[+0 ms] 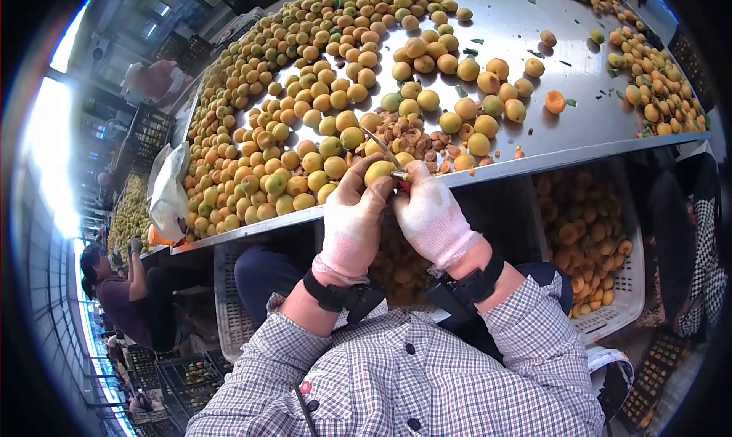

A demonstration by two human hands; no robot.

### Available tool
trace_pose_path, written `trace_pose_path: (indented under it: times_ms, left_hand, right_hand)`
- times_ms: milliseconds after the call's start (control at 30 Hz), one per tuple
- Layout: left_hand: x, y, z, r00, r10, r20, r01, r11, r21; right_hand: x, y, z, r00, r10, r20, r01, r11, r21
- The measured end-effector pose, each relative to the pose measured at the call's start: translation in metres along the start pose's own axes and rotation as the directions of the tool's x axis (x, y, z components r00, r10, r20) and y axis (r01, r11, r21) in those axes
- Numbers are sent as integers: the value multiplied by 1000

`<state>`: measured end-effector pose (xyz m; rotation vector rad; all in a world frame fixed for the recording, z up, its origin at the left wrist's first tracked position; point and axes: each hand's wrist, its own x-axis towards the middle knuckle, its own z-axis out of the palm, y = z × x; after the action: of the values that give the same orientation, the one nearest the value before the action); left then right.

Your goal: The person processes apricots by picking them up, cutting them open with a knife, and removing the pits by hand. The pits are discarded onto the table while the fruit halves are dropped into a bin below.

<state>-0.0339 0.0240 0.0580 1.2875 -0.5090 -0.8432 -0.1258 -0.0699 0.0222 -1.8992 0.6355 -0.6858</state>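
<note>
My left hand [352,217], in a white and pink glove with stained fingertips, is closed around a yellow apricot [379,173] at the table's front edge. My right hand [428,213], gloved alike, grips a small knife [383,147] with a thin curved blade; its tip points up and left, beside the fruit. The two hands nearly touch. Just beyond them lies a heap of brown pits [415,136] on the metal table [534,151], with whole apricots [305,163] piled to the left and behind.
Below the table edge, a white crate [639,273] of halved apricots stands at right and another crate [229,300] at left. A white bag [168,189] hangs at the left corner. A seated person [126,288] is at far left; a bucket [610,357] stands low right.
</note>
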Motion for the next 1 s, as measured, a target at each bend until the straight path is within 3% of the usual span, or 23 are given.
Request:
trace_pose_path:
  times_ms: [67, 200, 267, 300, 333, 367, 433, 467, 533, 567, 600, 667, 700, 733, 800, 833, 900, 933, 1000]
  left_hand:
    - [2, -2, 0, 997, 73, 2, -73, 996, 54]
    - [14, 3, -7, 998, 52, 48, -58, 986, 154]
    - [18, 3, -11, 991, -19, 130, 21, 1000, -20]
    - [20, 3, -13, 983, -37, 178, 51, 996, -70]
    - [20, 3, -16, 983, -41, 180, 54, 996, -68]
    - [21, 2, -19, 982, -49, 184, 61, 996, -60]
    - [20, 2, -19, 975, -49, 217, 73, 992, -104]
    - [20, 2, -20, 975, -51, 217, 75, 992, -103]
    - [21, 4, -22, 959, -39, 282, 123, 950, -286]
    - [22, 2, -23, 966, -17, 258, 101, 943, -316]
    - [25, -1, -26, 966, -12, 257, 95, 944, -314]
    - [31, -5, -30, 961, 56, 270, 47, 931, -361]
    - [30, -6, -31, 970, 58, 237, 30, 935, -354]
    - [30, -7, -32, 970, 57, 238, 31, 936, -351]
    - [32, -10, -35, 978, 82, 191, -28, 962, -271]
    - [30, -10, -33, 978, 82, 191, -28, 962, -271]
    - [25, -9, -26, 949, 225, 220, -228, 974, -13]
    - [24, -8, -24, 949, 224, 221, -227, 974, -13]
    - [24, -5, -19, 979, 84, 185, -43, 976, -214]
  right_hand:
    - [4, 3, 1, 1000, 17, 24, -18, 999, 29]
    - [15, 23, 4, 999, -20, 34, 14, 983, 182]
    - [16, 12, -6, 998, -67, 11, 63, 973, 221]
    - [14, -4, -21, 962, 168, 217, -242, 891, 385]
    - [13, -15, -31, 829, 338, 445, -537, 705, 463]
    - [13, -15, -34, 829, 340, 444, -538, 703, 465]
    - [15, -9, -42, 619, 247, 745, -782, 282, 556]
    - [16, -4, -43, 619, 247, 745, -782, 280, 557]
    - [19, 1, -43, 501, 21, 865, -863, 93, 497]
    - [15, -6, -46, 565, -11, 825, -817, 130, 561]
    - [14, -12, -44, 565, -15, 825, -816, 134, 562]
    - [11, -21, -38, 754, 266, 601, -652, 420, 631]
    - [10, -19, -35, 812, 321, 487, -565, 643, 517]
    - [8, -15, -28, 813, 320, 487, -564, 641, 520]
    - [5, -7, -15, 952, 186, 243, -256, 920, 297]
    - [5, -7, -13, 960, 179, 214, -219, 959, 179]
    - [2, -4, -9, 969, 162, 185, -183, 978, 104]
    - [1, -4, -8, 977, 141, 158, -148, 989, 28]
    - [2, -5, -7, 974, 155, 168, -161, 987, 25]
